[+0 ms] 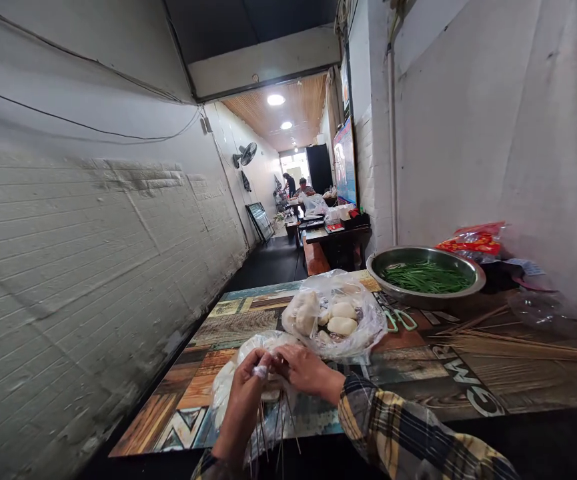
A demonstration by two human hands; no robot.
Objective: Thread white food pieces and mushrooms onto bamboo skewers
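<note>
My left hand point(248, 383) and my right hand point(307, 370) come together over a thin plastic bag point(224, 387) near the table's front edge. Fingers of both are closed in a pinch, and what sits between them is too small and hidden to make out. Something white wraps my left thumb. Below the hands several thin skewers point(282, 433) stick out of the bag toward me. Just beyond lies an open clear plastic bag point(368, 333) holding several pale, rounded pieces point(342, 325). Green-handled scissors point(403, 320) rest to its right.
On the wood-patterned table point(193, 373), a metal basin point(479, 283) holds long green vegetables point(425, 277). Loose bamboo skewers point(528, 347) spread at the right. A red package point(478, 237) leans by the wall. Farther back stand other tables and two people point(304, 189).
</note>
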